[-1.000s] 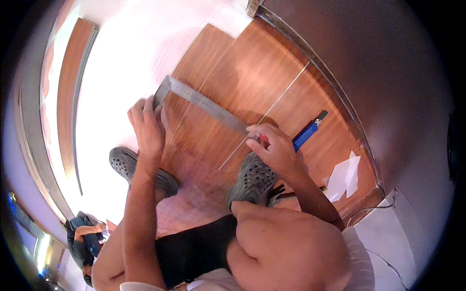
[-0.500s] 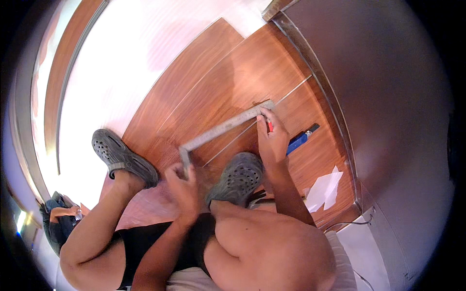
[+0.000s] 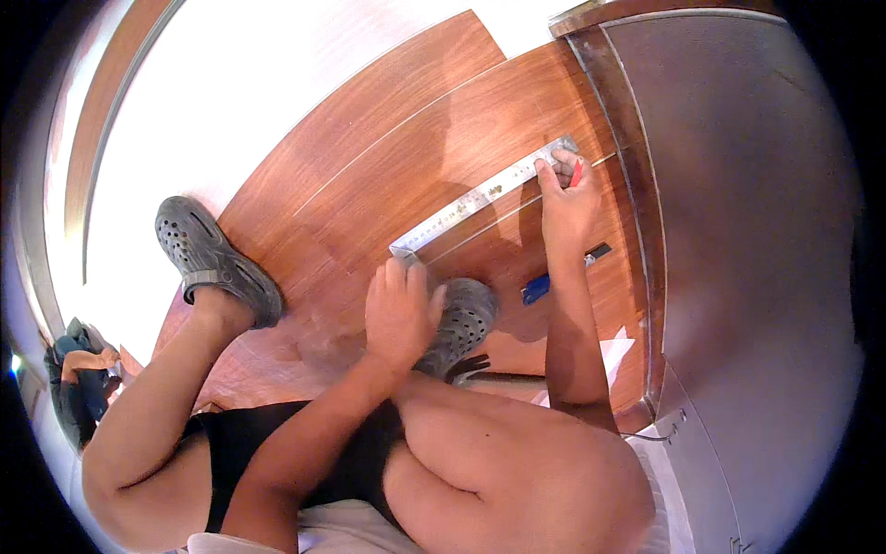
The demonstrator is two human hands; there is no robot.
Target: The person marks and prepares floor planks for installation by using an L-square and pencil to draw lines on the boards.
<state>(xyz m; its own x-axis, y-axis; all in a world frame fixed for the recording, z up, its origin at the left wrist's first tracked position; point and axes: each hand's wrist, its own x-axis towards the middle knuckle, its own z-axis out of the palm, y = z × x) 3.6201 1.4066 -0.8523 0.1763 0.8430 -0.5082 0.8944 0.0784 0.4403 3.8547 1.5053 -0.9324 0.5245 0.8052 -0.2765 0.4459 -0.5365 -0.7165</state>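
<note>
A metal try square [image 3: 489, 191], an L-shaped rule with graduations and dark stains, slants across the wooden floor planks. Its near corner and short leg sit at my left hand [image 3: 400, 309], whose fingers close over that leg and partly hide it. At the far end of the long blade, my right hand [image 3: 565, 198] grips the metal between thumb and fingers. A slim red stick [image 3: 578, 173], like a pencil or marker, is tucked in the same right hand. Below the right wrist, on the planks, lies a blue utility knife [image 3: 537, 288], partly covered by the forearm.
Brown floor planks [image 3: 369, 175] with pale joints spread ahead. A dark panel [image 3: 720, 203] with a wooden frame [image 3: 637, 194] rises at the right. White paper [image 3: 616, 355] lies by my right forearm. My grey clogs [image 3: 217, 263] stand on the floor. At far left is another person's arm [image 3: 88, 363].
Both hands have moved the try square up and to the right in the picture. My left hand has turned over its short leg. The view has shifted too.
</note>
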